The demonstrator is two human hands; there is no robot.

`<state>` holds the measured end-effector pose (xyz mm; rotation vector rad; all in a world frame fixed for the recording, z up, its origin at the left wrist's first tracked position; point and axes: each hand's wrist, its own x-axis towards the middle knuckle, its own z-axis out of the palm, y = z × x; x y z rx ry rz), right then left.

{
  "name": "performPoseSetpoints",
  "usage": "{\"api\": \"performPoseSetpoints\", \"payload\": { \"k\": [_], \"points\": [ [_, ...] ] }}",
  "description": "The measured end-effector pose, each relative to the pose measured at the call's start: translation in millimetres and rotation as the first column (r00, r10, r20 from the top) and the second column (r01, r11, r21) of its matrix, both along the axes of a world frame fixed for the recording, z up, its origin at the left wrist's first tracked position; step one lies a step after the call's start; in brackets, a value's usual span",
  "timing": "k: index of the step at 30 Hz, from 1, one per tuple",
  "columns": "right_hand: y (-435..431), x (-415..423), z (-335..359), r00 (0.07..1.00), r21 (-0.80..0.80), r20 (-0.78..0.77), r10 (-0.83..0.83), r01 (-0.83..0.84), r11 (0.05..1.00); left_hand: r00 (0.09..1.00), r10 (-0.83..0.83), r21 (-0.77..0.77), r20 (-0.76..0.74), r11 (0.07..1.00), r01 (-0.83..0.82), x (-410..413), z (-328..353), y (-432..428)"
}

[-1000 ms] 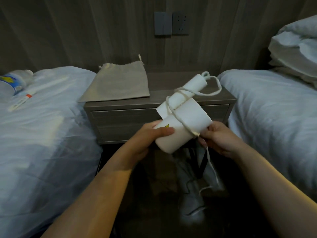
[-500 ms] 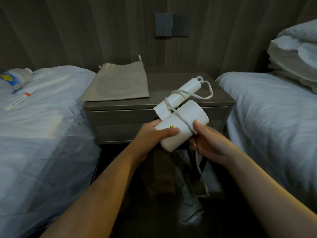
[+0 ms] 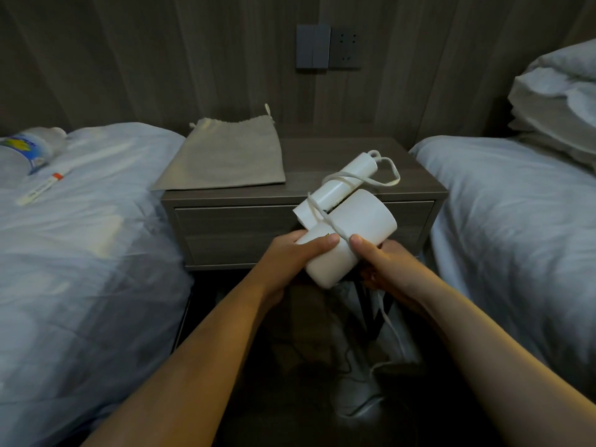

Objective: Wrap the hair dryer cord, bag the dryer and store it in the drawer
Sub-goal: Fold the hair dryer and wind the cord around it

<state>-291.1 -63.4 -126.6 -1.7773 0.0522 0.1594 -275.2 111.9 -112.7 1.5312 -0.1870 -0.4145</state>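
**Cord wrap in progress, bag and drawer untouched**

We're on step one. Our left hand [image 3: 298, 253] has its grip closed around the rear of the hair dryer [image 3: 346, 235], thumb on top of the barrel. Our right hand [image 3: 382, 269] has its grip closed on the barrel's lower right side, thumb pressing the cord [image 3: 342, 235] against the body. The dryer is in the air in front of the nightstand [image 3: 416, 182], handle folded and pointing up toward the wall.

Cord status: a couple of turns cross the handle and barrel, one loose loop sticks out past the handle tip. A tail hangs below the right hand toward the floor; the plug end is too dark to make out.

Next move, as we judge it: keep the thumb pin, feed the hanging tail round for further turns, take up that slack loop, tuck the end. Risk is the loops slipping off the smooth barrel when either hand lets go.

Containers: the cloth bag [image 3: 225, 159] lies flat on the nightstand top, drawstring mouth toward the wall, looks empty. The drawer [image 3: 232, 217] is shut, contents unseen.
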Motion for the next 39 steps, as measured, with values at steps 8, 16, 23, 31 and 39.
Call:
{"api": "performPoseSetpoints", "payload": {
  "k": [8, 16, 23, 31, 39],
  "points": [
    [-17.7, -3.0, 10.6, 0.995, -0.123, 0.018, 0.102, -0.099, 0.987, 0.995, 0.087, 0.086, 0.054, 0.992, -0.091, 2.2, 5.2, -2.5],
    [-26.3, -11.8, 33.5, 0.989, -0.425, -0.050, 0.136, -0.145, 0.893, 0.941, 0.190, 0.223, 0.278, 0.940, -0.256, 5.2, 6.9, 1.9],
    [-15.3, -18.0, 45.7, 0.974, -0.624, -0.108, 0.197, -0.221, 0.749, 0.876, 0.206, 0.428, 0.437, 0.808, -0.404, 4.1, 5.7, 4.7],
    [-7.0, -23.7, 47.9, 0.931, -0.713, -0.264, 0.253, -0.365, 0.599, 0.705, -0.045, 0.531, 0.707, 0.692, -0.489, -4.3, -1.7, -3.3],
    [-10.2, -29.1, 57.8, 0.905, -0.748, -0.157, 0.396, -0.371, 0.551, 0.679, -0.228, 0.667, 0.698, 0.552, -0.500, 9.8, -10.0, 10.4]
  ]
}}
